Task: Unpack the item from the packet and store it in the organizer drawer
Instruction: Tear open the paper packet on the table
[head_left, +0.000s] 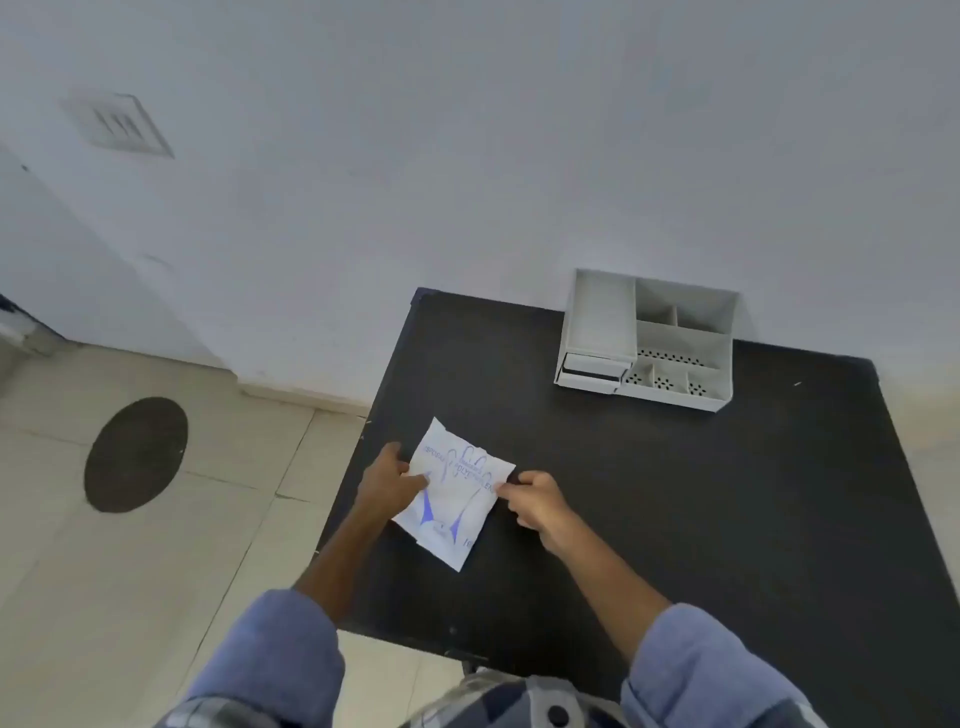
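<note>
A white paper packet (452, 493) with blue glove print lies flat near the left edge of the black table (675, 493). My left hand (387, 480) rests on its left side, thumb over the paper. Pinching the packet's right edge between closed fingers is my right hand (535, 499). A grey desk organizer (649, 338) stands at the table's far edge against the wall. Its small drawer (592, 371) sits at the lower left front, pulled out slightly. What the packet contains is hidden.
The table's left edge drops to a tiled floor (156, 571) with a dark round cover (136, 454). A white wall (467, 156) rises right behind the organizer. Blue sleeves cover both forearms at the bottom.
</note>
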